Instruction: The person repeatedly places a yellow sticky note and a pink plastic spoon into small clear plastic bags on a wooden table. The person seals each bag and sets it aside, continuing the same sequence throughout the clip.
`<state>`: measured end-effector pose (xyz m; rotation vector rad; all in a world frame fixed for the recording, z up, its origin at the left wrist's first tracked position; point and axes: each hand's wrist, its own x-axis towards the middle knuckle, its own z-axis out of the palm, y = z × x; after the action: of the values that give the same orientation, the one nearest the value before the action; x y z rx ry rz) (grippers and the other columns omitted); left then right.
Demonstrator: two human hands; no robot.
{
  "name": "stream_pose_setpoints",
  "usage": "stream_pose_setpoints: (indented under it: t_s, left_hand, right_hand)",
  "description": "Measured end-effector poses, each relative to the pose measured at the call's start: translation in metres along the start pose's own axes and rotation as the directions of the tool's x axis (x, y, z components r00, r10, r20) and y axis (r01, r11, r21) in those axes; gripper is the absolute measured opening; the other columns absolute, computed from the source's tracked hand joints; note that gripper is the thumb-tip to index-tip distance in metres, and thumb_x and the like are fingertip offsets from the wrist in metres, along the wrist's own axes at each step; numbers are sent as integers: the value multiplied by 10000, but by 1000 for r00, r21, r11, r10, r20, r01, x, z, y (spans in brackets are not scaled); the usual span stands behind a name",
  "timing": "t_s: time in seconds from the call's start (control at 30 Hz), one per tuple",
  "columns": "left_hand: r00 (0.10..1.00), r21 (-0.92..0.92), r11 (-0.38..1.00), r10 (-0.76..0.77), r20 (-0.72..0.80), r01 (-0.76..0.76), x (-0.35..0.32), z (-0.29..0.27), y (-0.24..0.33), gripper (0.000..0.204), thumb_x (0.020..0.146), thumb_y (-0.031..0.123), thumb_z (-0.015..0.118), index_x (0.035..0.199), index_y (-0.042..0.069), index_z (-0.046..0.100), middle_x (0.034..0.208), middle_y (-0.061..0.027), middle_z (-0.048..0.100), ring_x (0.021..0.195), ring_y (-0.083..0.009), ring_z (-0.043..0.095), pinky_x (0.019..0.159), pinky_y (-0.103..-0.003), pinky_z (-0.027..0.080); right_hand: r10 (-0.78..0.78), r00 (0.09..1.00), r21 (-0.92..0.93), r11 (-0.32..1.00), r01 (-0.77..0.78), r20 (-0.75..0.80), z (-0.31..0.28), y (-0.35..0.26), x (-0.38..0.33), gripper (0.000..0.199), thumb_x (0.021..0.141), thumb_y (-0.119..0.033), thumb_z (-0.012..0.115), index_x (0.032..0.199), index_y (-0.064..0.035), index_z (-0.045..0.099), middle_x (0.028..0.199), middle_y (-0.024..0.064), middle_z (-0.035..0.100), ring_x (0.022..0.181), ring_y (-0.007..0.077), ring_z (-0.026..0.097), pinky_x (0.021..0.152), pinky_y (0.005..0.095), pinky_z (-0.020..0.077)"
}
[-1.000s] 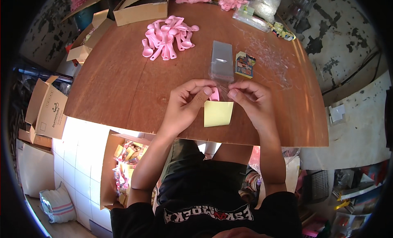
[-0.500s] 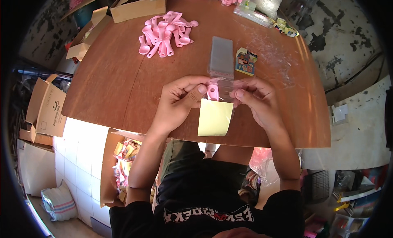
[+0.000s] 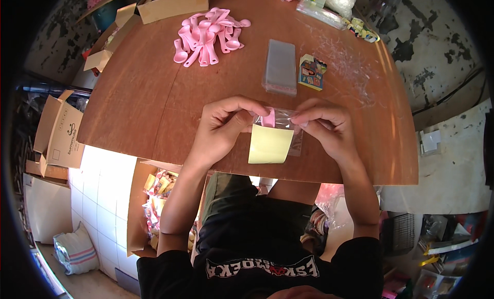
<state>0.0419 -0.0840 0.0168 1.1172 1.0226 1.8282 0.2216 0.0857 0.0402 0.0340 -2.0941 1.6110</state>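
Clear plastic film of a thin flat bag [image 3: 295,143] is pinched near its upper edge between the fingertips of both the left hand [image 3: 222,128] and right hand [image 3: 332,128], above the brown wooden desk [image 3: 128,111], with a pink plastic handle [image 3: 268,119] and pale-yellow square card [image 3: 270,144]; seemingly the bag's mouth is being handled, calling for steady fingertips. Since half a second ago, the left hand covers the handle's hole and more film shows beside the card

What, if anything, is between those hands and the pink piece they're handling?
Clear plastic spans from the pink piece to the right hand. The left hand is right at the piece; whether plastic separates them, I can't tell. A yellow card sits just below.
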Motion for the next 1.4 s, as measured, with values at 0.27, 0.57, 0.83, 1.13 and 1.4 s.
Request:
stream_pose_setpoints:
  t_s: [0.27, 0.57, 0.83, 1.13, 1.4]
  left_hand:
    - [994, 88, 990, 109, -16, -107, -1, 3, -3, 85, 911, -26, 646, 993, -35, 665, 1055, -126, 696, 967, -142, 655, 828, -273, 552]
    - [1000, 113, 994, -7, 0, 7, -25, -1, 12, 358, 783, -116, 743, 1099, -29, 598, 1142, -129, 673, 1056, -167, 653, 880, -277, 560]
    - [978, 619, 757, -180, -107, 207, -146, -44, 42, 312, 741, -92, 771, 1028, -5, 686, 1112, -162, 696, 983, -235, 705, 834, -310, 613]
    - [840, 858, -63, -178, -513, 510, -302, -191, -83, 653, 679, 21, 816, 1267, 8, 531, 1345, -304, 511, 1099, -490, 596, 891, -494, 526]
    - [605, 674, 111, -562, -564, 730, -333, -179, -157, 733, 811, 275, 769, 1399, 2, 425, 1514, -359, 241, 1433, -468, 237, 1149, -455, 296]
  right_hand:
    - [-8, 1000, 50, 999, 8, 14, 2, -2, 1, 183, 857, 52, 665, 1039, 53, 686, 1049, 106, 633, 964, 147, 628, 832, 261, 517]
    - [-14, 1000, -65, 998, 13, -12, 31, -7, -6, 317, 781, 37, 778, 1062, 14, 635, 1101, 112, 582, 970, 186, 678, 853, 297, 590]
    - [129, 991, -467, 875, -128, -31, -8, -15, 5, 192, 830, -28, 748, 1019, -22, 716, 913, 70, 713, 813, 119, 668, 714, 252, 529]
    - [111, 902, -645, 663, -381, -418, -151, 58, 99, 197, 844, -206, 737, 930, -29, 755, 744, 32, 691, 671, 92, 590, 623, 272, 467]
    - [452, 842, -569, 626, -534, -293, -164, 85, 131, 233, 874, -245, 730, 929, -19, 744, 768, 9, 676, 702, 86, 584, 597, 260, 455]
